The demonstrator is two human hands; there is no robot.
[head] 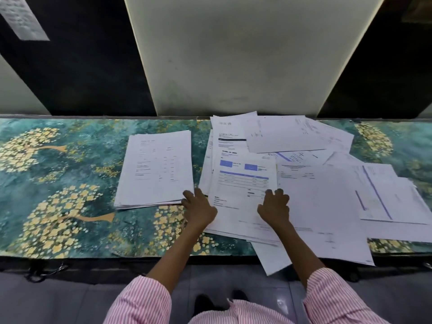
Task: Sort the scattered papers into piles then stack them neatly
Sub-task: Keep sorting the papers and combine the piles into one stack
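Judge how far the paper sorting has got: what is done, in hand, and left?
Done: one squared pile lies apart. In hand: the left hand and right hand rest on the blue-boxed sheet. Left: the scattered papers still overlap, one overhanging the table.

The worktop is covered by a teal mat printed with clusters of yellow blossoms on tan branches. Its front edge is black. A metal clip or ring hangs at that edge on the left. Behind the worktop stands a pale upright panel, flanked on both sides by dark panels. A printed notice is fixed to the left dark panel near the top corner; its text is too blurred to read. Below the worktop edge, a grey tiled floor is visible. Two dark shoes rest on the floor.
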